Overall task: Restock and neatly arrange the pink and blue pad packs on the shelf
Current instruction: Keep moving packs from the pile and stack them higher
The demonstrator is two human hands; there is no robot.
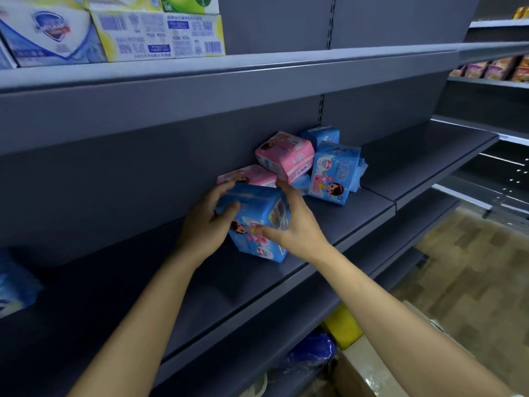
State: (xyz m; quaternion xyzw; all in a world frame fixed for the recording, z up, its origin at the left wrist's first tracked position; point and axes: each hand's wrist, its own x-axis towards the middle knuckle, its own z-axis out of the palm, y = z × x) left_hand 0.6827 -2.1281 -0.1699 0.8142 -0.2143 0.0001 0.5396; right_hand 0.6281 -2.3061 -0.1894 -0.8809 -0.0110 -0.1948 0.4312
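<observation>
A blue pad pack (257,222) stands on the dark grey shelf (315,224), gripped from both sides. My left hand (206,222) holds its left side with the thumb on its front. My right hand (292,222) grips its right side, fingers curled over the top and front. Right behind it lies a pink pad pack (252,174). Another pink pack (286,156) sits tilted on the pile further back. An upright blue pack (333,173) leans to its right, and one more blue pack (322,136) shows behind.
Soap boxes (114,32) fill the upper shelf at left. A blue package (14,282) lies at the shelf's far left. Below at right sit a cardboard box (372,368), a yellow item (340,325) and a blue bag (312,351). Snack packs (492,68) line a far shelf.
</observation>
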